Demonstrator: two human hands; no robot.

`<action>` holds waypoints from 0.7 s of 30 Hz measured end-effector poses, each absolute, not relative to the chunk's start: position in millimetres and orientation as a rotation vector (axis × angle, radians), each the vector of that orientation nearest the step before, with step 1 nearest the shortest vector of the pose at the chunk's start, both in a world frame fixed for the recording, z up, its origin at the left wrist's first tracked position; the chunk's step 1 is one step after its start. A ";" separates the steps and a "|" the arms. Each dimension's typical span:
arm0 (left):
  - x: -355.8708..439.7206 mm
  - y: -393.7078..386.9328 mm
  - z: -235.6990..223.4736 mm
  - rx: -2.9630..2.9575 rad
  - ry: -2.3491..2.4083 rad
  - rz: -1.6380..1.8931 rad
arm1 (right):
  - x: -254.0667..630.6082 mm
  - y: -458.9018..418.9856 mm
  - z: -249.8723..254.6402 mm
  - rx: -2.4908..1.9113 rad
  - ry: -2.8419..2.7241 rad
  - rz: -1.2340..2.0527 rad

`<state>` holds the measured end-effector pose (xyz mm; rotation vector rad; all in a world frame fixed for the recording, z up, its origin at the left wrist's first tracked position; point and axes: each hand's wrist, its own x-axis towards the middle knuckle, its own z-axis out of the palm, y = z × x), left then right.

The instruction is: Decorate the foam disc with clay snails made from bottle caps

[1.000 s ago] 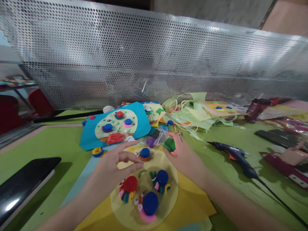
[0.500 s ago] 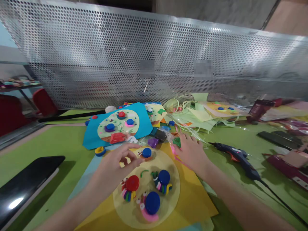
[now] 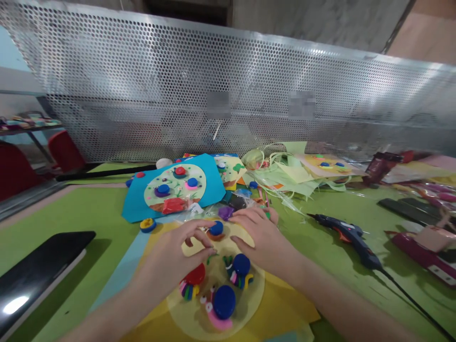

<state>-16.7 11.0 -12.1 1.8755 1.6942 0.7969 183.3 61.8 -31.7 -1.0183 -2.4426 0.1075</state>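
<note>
At the far left, a glossy black device (image 3: 46, 270) lies on the green tabletop (image 3: 96, 202). Right of it sits a blue cap filled with yellow (image 3: 147, 224), just beside a sheet of light blue paper (image 3: 119, 275). Behind, a bright blue card (image 3: 213, 183) carries a pale disc with capped clay figures, a red clay packet (image 3: 174, 205) resting at its lower edge. The left hand (image 3: 206, 240) hangs over the near work, thumb and fingers curled to a narrow gap; whether anything small is pinched there cannot be told. Beneath it, partly covered, is a red-capped figure (image 3: 195, 275) on a cream disc (image 3: 192, 320), which lies on a yellow card (image 3: 285, 304). A thin green piece (image 3: 213, 259) lies on the disc near the left thumb. Three blue-capped figures share the disc: one at the top (image 3: 216, 228), a large one with a pink body (image 3: 224, 302) near the bottom, and one with striped legs (image 3: 241, 264) to the right. The right hand (image 3: 240, 230) is spread above the disc's upper right edge, thumb well away from the fingers. Farther right lies a dark glue gun (image 3: 351, 232), cord trailing.
</note>
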 end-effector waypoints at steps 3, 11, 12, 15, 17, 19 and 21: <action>-17.4 10.2 -13.7 1.916 1.718 0.817 | 183.1 58.2 -29.0 -0.796 -2.514 0.143; -11.6 2.2 -28.1 2.110 1.611 0.967 | 178.3 53.3 -29.5 -0.596 -2.562 0.061; -11.9 1.2 -31.5 2.147 1.599 0.978 | 177.9 53.6 -29.7 -0.607 -2.573 0.046; -17.5 0.1 -42.5 2.300 1.591 0.986 | 176.9 55.0 -29.2 -0.612 -2.614 -0.043; -23.6 1.7 -50.3 2.416 1.580 1.006 | 176.2 56.2 -28.0 -0.599 -2.657 -0.114; -28.6 4.6 -58.2 2.545 1.476 1.018 | 175.3 57.7 -26.6 -0.569 -2.714 -0.163; -30.4 6.7 -65.6 2.611 1.417 1.046 | 174.4 59.1 -25.6 -0.553 -2.754 -0.193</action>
